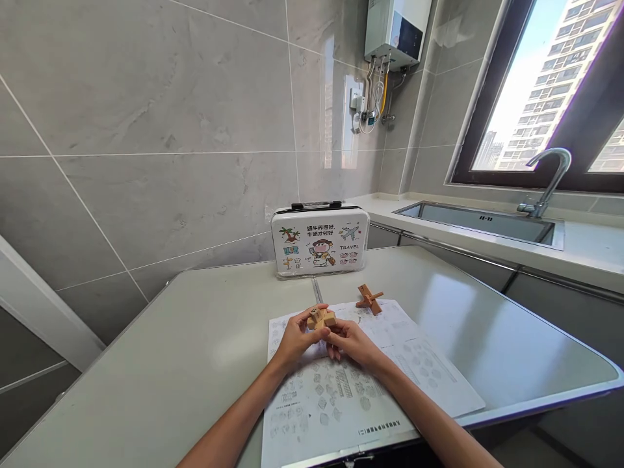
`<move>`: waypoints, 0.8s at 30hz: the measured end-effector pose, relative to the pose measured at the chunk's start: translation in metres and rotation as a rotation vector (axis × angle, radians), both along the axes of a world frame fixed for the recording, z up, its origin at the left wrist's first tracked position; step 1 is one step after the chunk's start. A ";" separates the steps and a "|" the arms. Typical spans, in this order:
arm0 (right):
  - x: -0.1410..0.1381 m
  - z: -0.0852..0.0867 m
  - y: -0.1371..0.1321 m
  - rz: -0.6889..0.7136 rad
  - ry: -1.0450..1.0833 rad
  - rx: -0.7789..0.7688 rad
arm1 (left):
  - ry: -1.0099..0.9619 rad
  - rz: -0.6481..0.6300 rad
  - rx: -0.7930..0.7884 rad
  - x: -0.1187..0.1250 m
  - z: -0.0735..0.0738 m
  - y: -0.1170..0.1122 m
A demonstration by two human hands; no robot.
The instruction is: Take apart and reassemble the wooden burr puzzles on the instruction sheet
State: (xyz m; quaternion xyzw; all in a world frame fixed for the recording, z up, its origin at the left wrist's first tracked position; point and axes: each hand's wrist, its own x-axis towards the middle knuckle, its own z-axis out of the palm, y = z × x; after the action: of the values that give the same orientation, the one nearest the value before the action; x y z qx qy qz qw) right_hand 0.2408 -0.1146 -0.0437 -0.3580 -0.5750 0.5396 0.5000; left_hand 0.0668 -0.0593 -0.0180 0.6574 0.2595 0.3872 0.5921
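My left hand (294,339) and my right hand (351,342) meet over a printed instruction sheet (341,390) on a grey table (195,351). Together they grip a small light wooden puzzle block (322,318), fingers curled around its sides. The left thumb and fingers pinch its left side; the right hand holds it from the right and below. A second, darker wooden cross-shaped puzzle piece (369,299) lies on the sheet's far edge, just beyond my right hand.
A white case with cartoon pictures and the word TRAVEL (319,240) stands at the table's far edge against the tiled wall. A sink (480,222) with a tap (548,180) lies at the right under a window. A water heater (396,29) hangs above.
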 end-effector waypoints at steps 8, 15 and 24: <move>0.001 0.005 -0.004 0.129 0.171 -0.034 | -0.110 -0.079 -0.159 0.003 -0.002 -0.004; -0.004 -0.002 -0.001 0.185 0.325 -0.094 | -0.123 -0.101 -0.169 0.000 0.001 -0.004; 0.001 -0.002 -0.007 0.383 0.440 -0.258 | -0.204 -0.365 -0.295 -0.007 -0.004 0.000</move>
State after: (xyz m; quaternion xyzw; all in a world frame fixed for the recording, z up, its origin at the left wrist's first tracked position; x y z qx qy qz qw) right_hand 0.2422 -0.1218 -0.0459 -0.1783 -0.4368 0.7571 0.4520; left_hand 0.0596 -0.0594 -0.0217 0.5576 0.1291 0.2962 0.7646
